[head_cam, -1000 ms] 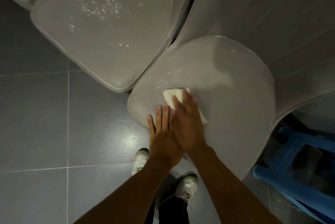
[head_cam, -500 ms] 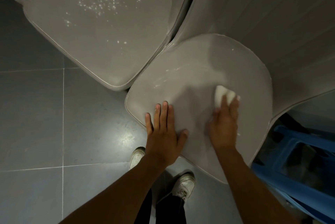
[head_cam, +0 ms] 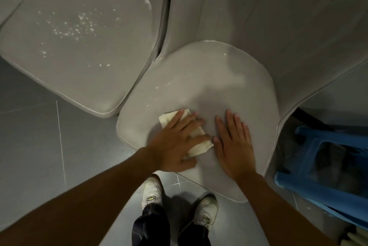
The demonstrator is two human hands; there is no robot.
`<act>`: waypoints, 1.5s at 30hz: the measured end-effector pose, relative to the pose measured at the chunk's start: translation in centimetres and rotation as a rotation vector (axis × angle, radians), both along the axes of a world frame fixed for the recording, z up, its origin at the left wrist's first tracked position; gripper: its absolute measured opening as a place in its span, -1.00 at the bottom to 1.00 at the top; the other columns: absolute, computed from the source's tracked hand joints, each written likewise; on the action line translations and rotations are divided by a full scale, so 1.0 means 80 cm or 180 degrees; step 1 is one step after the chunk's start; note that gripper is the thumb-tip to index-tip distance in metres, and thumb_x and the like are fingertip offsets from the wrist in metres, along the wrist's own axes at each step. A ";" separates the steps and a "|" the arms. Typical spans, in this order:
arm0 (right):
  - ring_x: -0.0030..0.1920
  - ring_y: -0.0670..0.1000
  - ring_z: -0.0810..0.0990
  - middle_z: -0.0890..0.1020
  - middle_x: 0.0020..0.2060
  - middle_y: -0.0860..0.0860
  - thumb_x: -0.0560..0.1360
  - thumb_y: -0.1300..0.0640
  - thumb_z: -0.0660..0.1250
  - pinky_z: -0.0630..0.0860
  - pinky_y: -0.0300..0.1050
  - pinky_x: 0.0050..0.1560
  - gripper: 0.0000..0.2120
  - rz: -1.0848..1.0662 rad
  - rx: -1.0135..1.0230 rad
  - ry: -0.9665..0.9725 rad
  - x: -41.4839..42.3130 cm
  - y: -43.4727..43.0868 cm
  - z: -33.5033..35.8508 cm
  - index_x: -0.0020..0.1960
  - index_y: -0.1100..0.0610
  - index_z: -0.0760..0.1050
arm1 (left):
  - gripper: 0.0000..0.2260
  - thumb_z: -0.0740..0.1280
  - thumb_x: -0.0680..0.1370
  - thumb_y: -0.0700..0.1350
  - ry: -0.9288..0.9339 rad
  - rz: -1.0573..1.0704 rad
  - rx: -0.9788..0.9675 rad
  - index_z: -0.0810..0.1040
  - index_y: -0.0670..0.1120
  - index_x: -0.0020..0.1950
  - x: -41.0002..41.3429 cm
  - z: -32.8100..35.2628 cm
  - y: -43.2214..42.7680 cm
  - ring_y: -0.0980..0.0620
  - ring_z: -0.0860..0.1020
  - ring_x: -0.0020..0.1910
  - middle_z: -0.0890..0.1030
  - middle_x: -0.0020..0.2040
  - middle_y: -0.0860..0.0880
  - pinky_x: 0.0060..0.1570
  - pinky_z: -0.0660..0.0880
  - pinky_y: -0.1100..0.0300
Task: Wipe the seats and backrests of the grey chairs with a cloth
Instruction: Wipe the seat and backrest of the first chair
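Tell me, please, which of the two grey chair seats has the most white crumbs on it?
The left seat, the one no hand touches: white specks are scattered across its middle. The right seat, under the cloth, shows only a few.

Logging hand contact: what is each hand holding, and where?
Left hand presses the folded white cloth flat across its middle; right hand rests bare on the grey seat.

I see open seat [head_cam: 229, 86] ahead of both hands, up to the backrest [head_cam: 258, 17] that walls off the far side. My left hand [head_cam: 175, 144] and right hand [head_cam: 235, 144] nearly touch, blocking each other sideways. A blue stool [head_cam: 322, 170] crowds the right edge; the neighbouring chair [head_cam: 79, 46] abuts the left.
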State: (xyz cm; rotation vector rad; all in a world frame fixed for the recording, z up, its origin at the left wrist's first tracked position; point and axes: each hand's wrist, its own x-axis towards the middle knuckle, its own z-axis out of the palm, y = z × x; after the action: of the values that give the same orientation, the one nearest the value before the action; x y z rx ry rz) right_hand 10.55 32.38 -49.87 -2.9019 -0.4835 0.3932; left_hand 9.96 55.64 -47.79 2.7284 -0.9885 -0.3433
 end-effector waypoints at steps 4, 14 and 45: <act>0.61 0.07 -0.07 0.05 0.61 0.07 0.65 -0.08 0.04 -0.01 0.13 0.57 -0.44 -0.0110 0.0053 -0.0162 -0.001 0.001 -0.007 0.61 0.02 0.09 | -0.37 0.36 0.44 0.20 -0.0118 -0.0525 0.0010 0.42 0.07 0.49 0.009 -0.005 0.030 -0.29 0.20 0.57 0.30 0.56 -0.23 0.53 0.04 -0.33; 0.61 0.07 -0.08 0.02 0.61 0.06 0.64 -0.10 0.02 -0.01 0.14 0.57 -0.44 -0.0070 0.0122 -0.0122 0.001 -0.003 -0.010 0.61 -0.01 0.08 | -0.58 0.15 0.66 0.21 -0.0670 0.0170 0.0354 0.39 0.23 0.52 0.029 -0.013 0.023 -0.20 0.46 0.26 0.48 0.35 -0.13 0.23 0.30 -0.10; 0.60 0.08 -0.04 0.05 0.61 0.07 0.62 -0.10 0.04 0.00 0.13 0.56 -0.43 -0.0141 0.0163 -0.0214 -0.001 -0.003 -0.016 0.60 0.01 0.11 | -0.57 0.16 0.66 0.09 -0.0391 0.2462 0.0279 0.37 0.14 0.55 -0.013 -0.017 -0.009 -0.20 0.47 0.12 0.43 0.37 -0.19 0.01 0.39 -0.03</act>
State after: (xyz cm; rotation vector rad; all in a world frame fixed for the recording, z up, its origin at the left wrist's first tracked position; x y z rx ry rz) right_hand 10.48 32.16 -51.14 -2.8781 -0.4317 0.2737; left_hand 8.93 54.91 -49.12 2.9675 0.1122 -0.0758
